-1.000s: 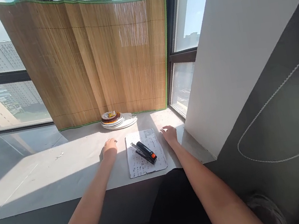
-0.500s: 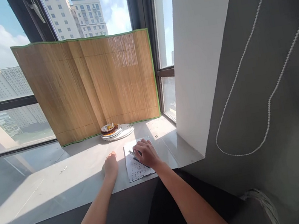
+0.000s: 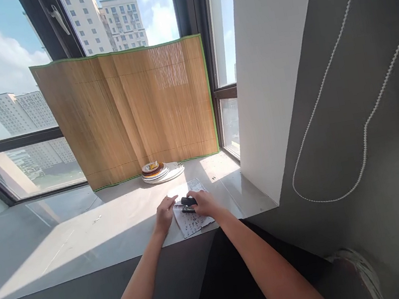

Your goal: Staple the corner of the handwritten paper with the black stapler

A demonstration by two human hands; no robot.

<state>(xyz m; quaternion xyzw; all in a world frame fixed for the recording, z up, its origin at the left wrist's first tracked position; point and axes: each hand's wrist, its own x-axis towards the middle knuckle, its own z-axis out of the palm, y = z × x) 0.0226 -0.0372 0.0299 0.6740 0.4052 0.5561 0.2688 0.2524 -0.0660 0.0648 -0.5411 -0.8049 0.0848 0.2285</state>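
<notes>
In the head view my right hand [image 3: 204,204] grips a black stapler [image 3: 188,201] over the right part of a sheet of paper with handwriting [image 3: 189,226]. The stapler's dark upper and lower parts stand apart, and a thin silver strip points out to the left. My left hand [image 3: 164,213] is at the paper's left edge, its fingers drawn together close to that silver end. What lies between the left fingers, if anything, is too small to make out.
The paper lies on a pale windowsill [image 3: 121,229], near its front edge. Behind it stand stacked plates [image 3: 155,172] and a white board or plate [image 3: 174,172]. A bamboo mat [image 3: 131,110] leans on the window. A bead chain [image 3: 330,199] hangs at right.
My left hand has moved right and forward to the stapler. The stapler has been lifted and turned by my right hand, and its parts are now spread. The view has shifted slightly.
</notes>
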